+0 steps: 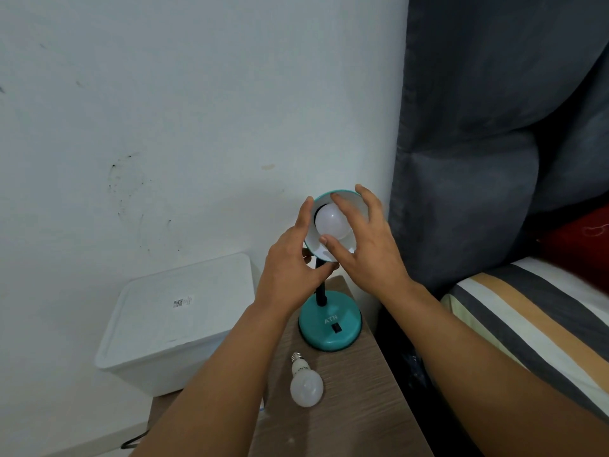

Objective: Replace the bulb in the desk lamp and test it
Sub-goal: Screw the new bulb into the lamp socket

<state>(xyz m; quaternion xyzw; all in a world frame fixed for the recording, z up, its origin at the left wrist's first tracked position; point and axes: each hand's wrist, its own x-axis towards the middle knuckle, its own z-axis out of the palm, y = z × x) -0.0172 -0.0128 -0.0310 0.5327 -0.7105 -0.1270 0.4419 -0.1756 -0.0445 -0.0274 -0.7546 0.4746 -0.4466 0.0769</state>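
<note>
A teal desk lamp stands on a narrow wooden table (356,407), its round base (329,324) carrying a black switch. Its shade (316,249) is tilted toward me, white inside. A white bulb (331,222) sits in the shade, unlit. My left hand (293,265) grips the shade's left rim and back. My right hand (362,245) has its fingertips and thumb on the bulb. A second white bulb (305,384) lies loose on the table in front of the base, screw cap pointing away from me.
A white lidded plastic bin (178,321) stands left of the table against the white wall. A grey padded headboard (478,159) and a bed with striped bedding (534,324) are on the right. A black cable (133,441) runs along the floor.
</note>
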